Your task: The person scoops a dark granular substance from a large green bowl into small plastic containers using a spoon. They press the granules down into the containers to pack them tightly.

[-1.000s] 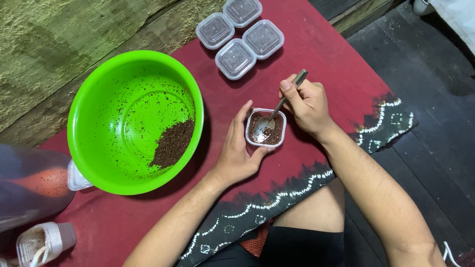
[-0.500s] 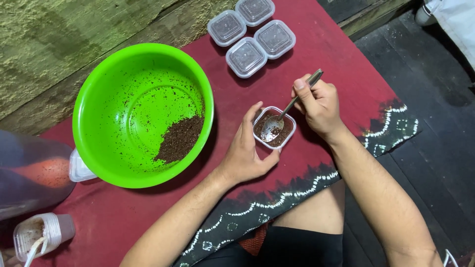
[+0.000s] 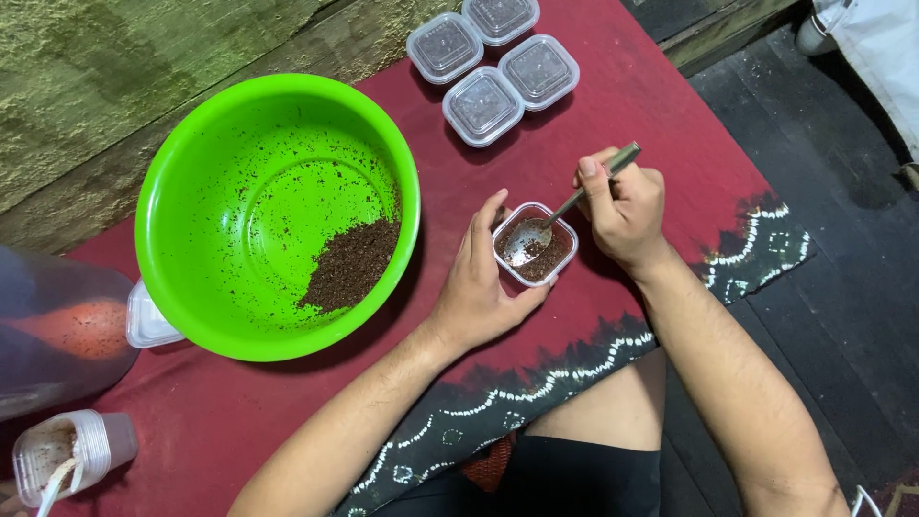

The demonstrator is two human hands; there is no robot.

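My left hand (image 3: 479,287) cups a small clear square plastic container (image 3: 536,245) that stands on a dark red cloth (image 3: 651,105). Brown granular material part-fills it. My right hand (image 3: 622,206) grips a metal spoon (image 3: 565,211) by the handle, and the spoon's bowl rests inside the container on the brown material. To the left sits a large bright green plastic basin (image 3: 191,163), tilted, with a pile of the same brown material (image 3: 349,263) at its lower right inside wall.
Several lidded clear square containers (image 3: 493,67) stand grouped at the top of the cloth. A large translucent jug (image 3: 53,335) lies at the left edge. A small open container (image 3: 72,450) with brown material lies at bottom left. Dark wooden floor lies on the right.
The camera view has shifted slightly. The spoon stays in the small container, with only a small shift of my right hand; my left hand keeps its hold.
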